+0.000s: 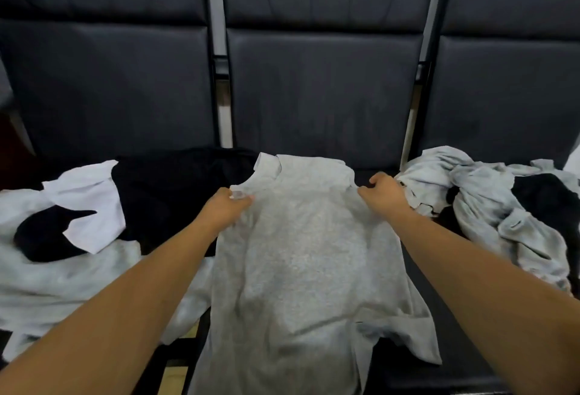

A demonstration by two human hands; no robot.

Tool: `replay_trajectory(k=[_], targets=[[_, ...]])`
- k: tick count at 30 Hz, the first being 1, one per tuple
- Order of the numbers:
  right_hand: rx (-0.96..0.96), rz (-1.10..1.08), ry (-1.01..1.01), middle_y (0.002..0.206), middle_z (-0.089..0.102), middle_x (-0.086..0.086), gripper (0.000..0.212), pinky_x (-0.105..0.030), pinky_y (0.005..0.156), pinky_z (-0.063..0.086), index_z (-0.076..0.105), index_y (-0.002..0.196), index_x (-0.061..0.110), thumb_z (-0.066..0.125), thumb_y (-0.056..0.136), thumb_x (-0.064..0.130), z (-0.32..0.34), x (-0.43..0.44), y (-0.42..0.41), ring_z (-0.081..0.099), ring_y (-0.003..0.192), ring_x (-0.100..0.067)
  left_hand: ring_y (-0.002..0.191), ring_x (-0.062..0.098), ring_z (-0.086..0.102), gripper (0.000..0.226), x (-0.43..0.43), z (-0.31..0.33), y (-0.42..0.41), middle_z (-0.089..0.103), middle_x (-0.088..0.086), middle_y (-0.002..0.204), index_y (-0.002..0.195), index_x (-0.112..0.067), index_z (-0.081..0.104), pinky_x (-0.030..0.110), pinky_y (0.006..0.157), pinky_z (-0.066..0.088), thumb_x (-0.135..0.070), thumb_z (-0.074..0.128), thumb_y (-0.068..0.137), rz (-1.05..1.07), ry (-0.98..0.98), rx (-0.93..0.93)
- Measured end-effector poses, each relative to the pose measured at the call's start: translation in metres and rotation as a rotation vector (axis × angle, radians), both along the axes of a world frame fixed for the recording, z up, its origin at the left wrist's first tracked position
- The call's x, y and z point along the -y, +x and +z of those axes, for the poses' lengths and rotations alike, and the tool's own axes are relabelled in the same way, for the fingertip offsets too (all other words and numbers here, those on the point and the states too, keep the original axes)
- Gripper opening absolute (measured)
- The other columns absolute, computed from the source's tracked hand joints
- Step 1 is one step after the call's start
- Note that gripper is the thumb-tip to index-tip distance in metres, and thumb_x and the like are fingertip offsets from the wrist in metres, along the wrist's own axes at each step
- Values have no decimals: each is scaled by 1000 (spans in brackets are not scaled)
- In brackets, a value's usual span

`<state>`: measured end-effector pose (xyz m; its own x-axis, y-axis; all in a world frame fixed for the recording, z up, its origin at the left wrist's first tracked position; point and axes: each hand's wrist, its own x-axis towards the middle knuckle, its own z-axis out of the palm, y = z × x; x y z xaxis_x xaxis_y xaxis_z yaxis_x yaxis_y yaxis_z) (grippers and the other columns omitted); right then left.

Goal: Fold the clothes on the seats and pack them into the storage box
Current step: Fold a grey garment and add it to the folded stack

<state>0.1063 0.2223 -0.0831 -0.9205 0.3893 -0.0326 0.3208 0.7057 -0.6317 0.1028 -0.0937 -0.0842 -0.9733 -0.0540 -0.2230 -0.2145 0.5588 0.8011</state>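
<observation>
heathered grey shirt (301,253), black seats (323,87), white garment (94,203)

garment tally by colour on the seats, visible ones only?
Grey: 3 (centre grey T-shirt, left grey garment, right grey heap)
Black: 2 (left black garment, right black garment)
White: 1 (white garment, left)
Total: 6 visible; heaps may hide more.

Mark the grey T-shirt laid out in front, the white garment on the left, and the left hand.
Light grey fabric T-shirt (301,253): head view, middle of its chest.
White fabric garment (94,200): head view, its flat top face.
Left hand (226,206): head view, back of the hand.
</observation>
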Motion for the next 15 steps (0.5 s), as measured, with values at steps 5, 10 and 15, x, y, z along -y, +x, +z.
replay_trajectory(k=[5, 10, 15], targets=[[76, -174, -108, 87, 59, -14, 35, -31, 68, 40, 65, 102, -6, 60, 94, 27, -41, -13, -16, 57, 84, -29, 103, 20, 59, 48, -7, -33, -15, 59, -1, 112, 123, -9, 55, 28, 81, 44, -43, 66, 91, 77, 26, -63], [148, -193, -120, 83, 55, -13, 24, -34, 72, 45, 54, 77, 1, 67, 89, 18, -44, -17, -28, 58, 89, -31, 112, 21, 55, 53, -9, -40, -21, 58, 3, 120, 130, -6, 55, 29, 87, 41, -37, 71, 89, 155, 70, -60], [183, -111, 14, 133, 53, -18, 54, -40, 98, 47, 48, 137, 13, 65, 89, 31, -46, -21, -19, 48, 129, -36, 113, 29, 58, 49, 1, -43, -24, 60, 8, 126, 134, -8, 54, 34, 88, 45, -33, 65, 93, 153, -67, -54]])
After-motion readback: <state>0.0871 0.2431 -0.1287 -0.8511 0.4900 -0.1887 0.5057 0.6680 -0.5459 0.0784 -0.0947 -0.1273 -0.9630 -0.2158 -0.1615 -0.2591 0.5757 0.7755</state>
